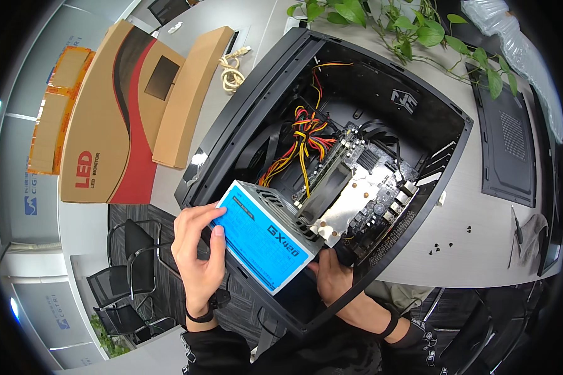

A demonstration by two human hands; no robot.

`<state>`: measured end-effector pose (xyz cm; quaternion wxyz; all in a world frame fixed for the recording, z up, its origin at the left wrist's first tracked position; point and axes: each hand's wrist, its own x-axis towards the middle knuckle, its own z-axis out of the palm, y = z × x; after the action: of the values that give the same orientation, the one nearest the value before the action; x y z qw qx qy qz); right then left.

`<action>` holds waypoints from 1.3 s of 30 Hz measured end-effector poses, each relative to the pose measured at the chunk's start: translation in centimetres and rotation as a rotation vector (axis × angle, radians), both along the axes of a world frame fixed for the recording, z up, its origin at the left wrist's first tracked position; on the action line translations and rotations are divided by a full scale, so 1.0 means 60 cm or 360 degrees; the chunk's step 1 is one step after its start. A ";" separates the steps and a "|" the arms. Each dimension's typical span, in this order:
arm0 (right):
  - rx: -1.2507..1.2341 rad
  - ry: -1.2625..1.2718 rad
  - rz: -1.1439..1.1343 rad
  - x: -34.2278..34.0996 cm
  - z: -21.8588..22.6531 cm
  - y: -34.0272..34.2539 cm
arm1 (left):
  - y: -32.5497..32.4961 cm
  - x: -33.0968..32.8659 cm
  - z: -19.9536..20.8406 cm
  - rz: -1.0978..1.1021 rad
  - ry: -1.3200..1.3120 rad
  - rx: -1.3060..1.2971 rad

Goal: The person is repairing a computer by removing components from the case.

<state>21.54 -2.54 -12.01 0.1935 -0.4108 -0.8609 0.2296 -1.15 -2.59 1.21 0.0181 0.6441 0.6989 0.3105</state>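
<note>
A computer power supply [256, 240] with a bright blue label is tilted at the near left edge of a black computer case [306, 47]. My left hand [197, 247] grips its left corner, thumb on the label and fingers along the upper edge. At the unit's lower right corner, inside the case, is my right hand [334, 278], its thumb against the unit; its other fingers are partly hidden. A motherboard [381, 172] with a silvery cooler plate [350, 203] sits beyond it. Bundled yellow, red and black cables [306, 134] lie in the case behind the power supply.
Several small screws [441, 247] and a screwdriver [517, 228] lie on the table to the right, near a black side panel [507, 134]. Left stand a monitor carton [103, 119] and a coiled cable [233, 72]. Plant leaves [428, 31] overhang the far side.
</note>
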 end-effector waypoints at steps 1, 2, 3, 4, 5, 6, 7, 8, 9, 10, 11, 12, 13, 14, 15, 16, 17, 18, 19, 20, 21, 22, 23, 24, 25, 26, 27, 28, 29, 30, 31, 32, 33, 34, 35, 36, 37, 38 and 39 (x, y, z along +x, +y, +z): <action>-0.0043 0.0020 -0.0007 0.001 0.000 0.000 | 0.001 0.000 0.000 -0.0011 -0.0008 -0.0003; -0.0086 0.0041 -0.0016 0.001 -0.002 0.000 | 0.002 -0.001 -0.002 -0.0025 -0.0016 -0.0007; -0.0088 0.0043 -0.0020 0.001 -0.004 0.000 | 0.002 -0.002 -0.003 -0.0028 -0.0015 -0.0009; -0.0105 0.0071 -0.0023 0.001 -0.006 0.000 | 0.001 -0.002 -0.005 -0.0024 -0.0021 -0.0022; -0.0126 0.0099 -0.0028 0.002 -0.007 -0.002 | -0.001 -0.002 -0.006 -0.0021 -0.0027 -0.0039; -0.0132 0.0100 -0.0033 0.003 -0.008 -0.003 | -0.001 -0.001 -0.006 -0.0026 -0.0027 -0.0046; -0.0169 0.0112 -0.0019 0.006 -0.010 -0.004 | -0.001 -0.001 -0.008 -0.0015 -0.0038 -0.0033; -0.0206 0.0126 -0.0005 0.006 -0.011 -0.005 | -0.001 -0.001 -0.008 -0.0004 -0.0048 -0.0021; -0.0216 0.0127 -0.0014 0.007 -0.008 -0.004 | -0.002 -0.001 -0.009 -0.0012 -0.0048 -0.0031; -0.0205 0.0152 -0.0001 0.009 -0.002 0.000 | -0.003 -0.001 -0.011 0.0002 -0.0061 -0.0020; -0.0193 0.0176 0.0010 0.009 0.001 0.003 | -0.004 -0.002 -0.013 0.0015 -0.0076 -0.0008; -0.0204 0.0174 0.0001 0.009 -0.001 0.005 | -0.004 -0.004 -0.014 0.0008 -0.0079 -0.0019; -0.0139 0.0233 -0.0007 0.008 -0.004 0.007 | -0.005 -0.006 -0.015 -0.0003 -0.0070 -0.0019; -0.0074 0.0292 -0.0011 0.008 -0.007 0.007 | -0.005 -0.006 -0.015 -0.0010 -0.0061 -0.0016; -0.0083 0.0287 -0.0012 0.007 -0.010 0.005 | -0.003 -0.004 -0.014 -0.0004 -0.0076 -0.0013; -0.0069 0.0310 -0.0043 0.005 -0.014 0.003 | -0.002 -0.004 -0.015 -0.0002 -0.0081 -0.0022; -0.0053 0.0334 -0.0071 0.004 -0.017 0.002 | -0.002 -0.004 -0.015 -0.0002 -0.0077 -0.0017; -0.0061 0.0330 -0.0066 0.004 -0.018 -0.001 | -0.003 -0.004 -0.016 -0.0002 -0.0074 -0.0011; -0.0111 0.0279 -0.0052 0.006 -0.019 -0.003 | -0.003 -0.006 -0.017 0.0005 -0.0077 -0.0019; -0.0160 0.0228 -0.0038 0.007 -0.020 -0.005 | -0.002 -0.009 -0.018 -0.0002 -0.0061 -0.0010; -0.0166 0.0224 -0.0034 0.008 -0.020 -0.004 | -0.002 -0.012 -0.019 -0.0010 -0.0045 -0.0002; -0.0114 0.0234 -0.0021 0.010 -0.018 -0.001 | -0.002 -0.013 -0.021 -0.0006 -0.0049 -0.0007; -0.0063 0.0244 -0.0012 0.010 -0.016 0.002 | -0.002 -0.014 -0.023 -0.0009 -0.0065 0.0020; -0.0069 0.0241 -0.0012 0.010 -0.014 0.003 | -0.002 -0.015 -0.025 -0.0014 -0.0082 0.0047; -0.0046 0.0228 -0.0021 0.010 -0.012 0.004 | -0.002 -0.015 -0.028 -0.0014 -0.0085 0.0040; -0.0021 0.0216 -0.0029 0.010 -0.011 0.004 | -0.002 -0.013 -0.030 -0.0024 -0.0095 0.0086; -0.0026 0.0214 -0.0029 0.010 -0.014 0.006 | -0.002 -0.012 -0.031 -0.0033 -0.0105 0.0132; 0.0029 0.0252 -0.0046 0.009 -0.018 0.006 | -0.003 -0.013 -0.033 -0.0034 -0.0107 0.0127; 0.0085 0.0290 -0.0062 0.009 -0.021 0.006 | -0.003 -0.013 -0.034 -0.0029 -0.0144 0.0140; 0.0083 0.0290 -0.0061 0.009 -0.022 0.004 | -0.003 -0.014 -0.034 -0.0024 -0.0180 0.0153; 0.0021 0.0282 -0.0063 0.010 -0.023 0.001 | -0.004 -0.014 -0.034 -0.0023 -0.0180 0.0151; -0.0040 0.0271 -0.0067 0.010 -0.025 -0.001 | -0.002 -0.014 -0.036 -0.0032 -0.0175 0.0168; -0.0042 0.0269 -0.0070 0.010 -0.028 -0.001 | -0.002 -0.014 -0.038 -0.0041 -0.0169 0.0184; -0.0035 0.0322 -0.0084 0.008 -0.031 -0.001 | -0.002 -0.015 -0.039 -0.0043 -0.0171 0.0182; -0.0028 0.0374 -0.0098 0.007 -0.034 -0.001 | -0.002 -0.016 -0.040 -0.0054 -0.0180 0.0187; -0.0029 0.0373 -0.0102 0.008 -0.036 -0.002 | -0.002 -0.016 -0.041 -0.0065 -0.0189 0.0193; -0.0072 0.0366 -0.0109 0.008 -0.037 -0.005 | -0.001 -0.017 -0.042 -0.0066 -0.0190 0.0189; -0.0114 0.0360 -0.0115 0.008 -0.037 -0.007 | -0.002 -0.017 -0.043 -0.0062 -0.0195 0.0194; -0.0116 0.0360 -0.0116 0.007 -0.039 -0.008 | -0.002 -0.017 -0.043 -0.0058 -0.0201 0.0200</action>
<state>21.98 -3.04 -14.33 0.2826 -0.4200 -0.8091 0.2983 -2.16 -2.70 -1.36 0.0274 0.6358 0.6636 0.3932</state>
